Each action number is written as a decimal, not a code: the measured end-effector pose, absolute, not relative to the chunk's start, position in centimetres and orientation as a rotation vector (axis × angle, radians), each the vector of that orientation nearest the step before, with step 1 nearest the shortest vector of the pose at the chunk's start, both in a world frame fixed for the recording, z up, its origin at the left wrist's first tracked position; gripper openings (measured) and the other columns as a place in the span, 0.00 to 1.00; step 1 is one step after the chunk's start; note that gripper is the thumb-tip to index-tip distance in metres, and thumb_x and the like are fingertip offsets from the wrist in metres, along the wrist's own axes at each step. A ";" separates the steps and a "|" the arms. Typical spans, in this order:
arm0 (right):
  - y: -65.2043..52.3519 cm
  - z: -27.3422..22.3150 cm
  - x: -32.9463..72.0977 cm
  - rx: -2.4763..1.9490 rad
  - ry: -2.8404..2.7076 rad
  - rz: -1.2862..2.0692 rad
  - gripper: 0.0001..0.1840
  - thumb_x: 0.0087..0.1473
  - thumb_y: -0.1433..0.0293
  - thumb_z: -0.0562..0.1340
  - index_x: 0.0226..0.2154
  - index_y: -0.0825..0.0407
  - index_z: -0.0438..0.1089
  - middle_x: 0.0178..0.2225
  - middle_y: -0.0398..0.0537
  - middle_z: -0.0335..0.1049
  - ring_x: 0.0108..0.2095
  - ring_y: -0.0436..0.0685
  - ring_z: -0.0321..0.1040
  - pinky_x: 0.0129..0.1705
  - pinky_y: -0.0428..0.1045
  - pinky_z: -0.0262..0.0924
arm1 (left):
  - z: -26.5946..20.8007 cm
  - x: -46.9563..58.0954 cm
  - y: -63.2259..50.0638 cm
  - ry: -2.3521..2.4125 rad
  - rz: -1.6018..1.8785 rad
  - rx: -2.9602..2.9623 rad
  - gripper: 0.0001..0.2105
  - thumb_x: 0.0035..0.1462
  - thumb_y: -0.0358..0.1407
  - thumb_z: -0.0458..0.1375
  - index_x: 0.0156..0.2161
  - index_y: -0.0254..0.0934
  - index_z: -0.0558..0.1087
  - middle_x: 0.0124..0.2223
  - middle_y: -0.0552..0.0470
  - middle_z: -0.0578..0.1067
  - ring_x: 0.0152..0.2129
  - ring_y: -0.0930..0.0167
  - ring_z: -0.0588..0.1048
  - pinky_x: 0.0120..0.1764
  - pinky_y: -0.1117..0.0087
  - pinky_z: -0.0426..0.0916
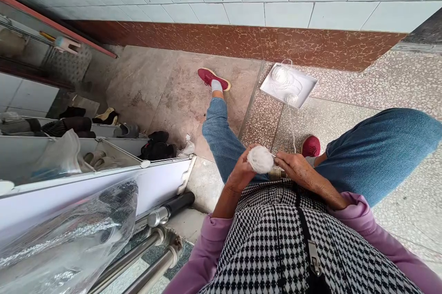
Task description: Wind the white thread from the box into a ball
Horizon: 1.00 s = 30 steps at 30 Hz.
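Hands meet over the lap: left hand [241, 172] cups a round white yarn ball [260, 159]; right hand [297, 168] pinches its thin white strand [293, 130], which runs to the white square tray [308, 83] on the floor.

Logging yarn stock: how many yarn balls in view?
3. One white yarn ball held in the left hand; two looser yarn bundles in the white tray on the floor. Others may be hidden.

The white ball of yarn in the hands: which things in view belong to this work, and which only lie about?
Belonging to the work:
- round white ball of yarn, held by left hand
- right hand on the thin white strand
- flat white tray with loose yarn

Only lying about:
- dark shoes on the white shelf
- clear plastic bag
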State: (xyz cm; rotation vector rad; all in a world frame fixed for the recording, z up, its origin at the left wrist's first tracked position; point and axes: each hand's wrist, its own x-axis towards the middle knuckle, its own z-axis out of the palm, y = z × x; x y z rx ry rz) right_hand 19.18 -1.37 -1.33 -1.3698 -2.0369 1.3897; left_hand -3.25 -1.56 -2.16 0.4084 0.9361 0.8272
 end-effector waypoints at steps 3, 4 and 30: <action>-2.2 -1.0 18.1 -1.334 -2.212 1.362 0.15 0.74 0.67 0.54 0.35 0.50 0.69 0.29 0.45 0.71 0.29 0.55 0.67 0.35 0.50 0.59 | -3.1 -2.7 -0.7 1.102 0.931 0.413 0.32 0.39 0.43 0.76 0.51 0.39 0.75 0.46 0.50 0.79 0.40 0.68 0.76 0.44 0.68 0.72; -2.3 -0.7 17.9 -1.308 -2.262 1.350 0.14 0.74 0.67 0.55 0.35 0.50 0.70 0.29 0.45 0.71 0.29 0.55 0.67 0.35 0.50 0.58 | -3.5 -2.6 -0.5 1.173 0.942 0.462 0.31 0.39 0.41 0.76 0.50 0.38 0.74 0.45 0.51 0.79 0.39 0.69 0.76 0.44 0.69 0.71; -0.6 0.2 19.2 -1.243 -2.046 1.416 0.22 0.76 0.57 0.53 0.32 0.49 0.68 0.29 0.46 0.72 0.28 0.55 0.66 0.34 0.51 0.58 | -4.3 -3.2 -1.7 1.025 0.572 0.730 0.31 0.35 0.34 0.78 0.47 0.39 0.74 0.43 0.53 0.76 0.39 0.69 0.74 0.43 0.69 0.68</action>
